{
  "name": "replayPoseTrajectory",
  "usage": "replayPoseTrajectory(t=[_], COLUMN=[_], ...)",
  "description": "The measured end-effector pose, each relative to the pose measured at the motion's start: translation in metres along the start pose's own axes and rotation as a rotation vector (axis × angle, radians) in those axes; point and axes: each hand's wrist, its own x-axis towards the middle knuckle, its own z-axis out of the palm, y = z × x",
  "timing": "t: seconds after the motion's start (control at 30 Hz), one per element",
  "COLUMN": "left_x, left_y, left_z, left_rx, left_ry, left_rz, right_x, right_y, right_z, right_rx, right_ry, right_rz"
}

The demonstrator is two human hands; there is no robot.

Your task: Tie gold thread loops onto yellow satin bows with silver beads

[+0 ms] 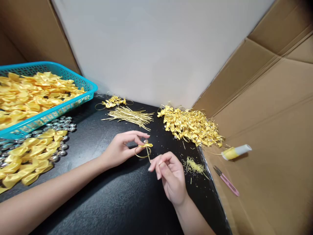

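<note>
Between the thumb and fingers of my left hand (123, 147) is a small yellow ribbon bow (146, 145). A shiny silver bead (146, 141) sits at the top of the bow, and a thin gold loop (143, 157) hangs under it. From the bow a narrow gold strip (148, 153) runs down toward my right hand (171, 176). The right fingers are curled, with the thumb pressed against them close to the strip's lower end. Whatever lies in that pinch is too small to make out.
A blue basket (94, 87) of yellow bows stands at left, with loose bows (31, 156) and silver beads (63, 147) before it. Gold ties (130, 116), finished bow pieces (190, 125), thread scraps (194, 165), a thread spool (236, 152) and pink-handled snips (229, 184) lie around.
</note>
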Motion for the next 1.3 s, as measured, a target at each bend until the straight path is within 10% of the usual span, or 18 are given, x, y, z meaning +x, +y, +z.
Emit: replayPoseTrajectory(t=[0.1,0.4,0.7,1.0,1.3], left_x=[0.003,0.009,0.007,-0.011,-0.014], left_y=[0.004,0.004,0.003,0.017,0.029], left_z=[-0.003,0.008,0.002,0.024,0.036], left_rx=[-0.042,-0.414,-0.658,-0.805,-0.751], left_ry=[0.002,-0.012,-0.211,-0.629,-0.495], left_rz=[-0.003,-0.611,-0.684,-0.876,-0.811], right_x=[0.001,0.011,0.013,0.023,0.027], right_y=[0.008,0.021,0.027,0.039,0.027], right_z=[0.005,0.009,0.005,0.006,0.001], right_rx=[0.105,0.497,0.66,0.397,0.224], right_ry=[0.065,0.449,0.417,0.321,0.311], right_rz=[0.092,0.352,0.604,0.464,0.224])
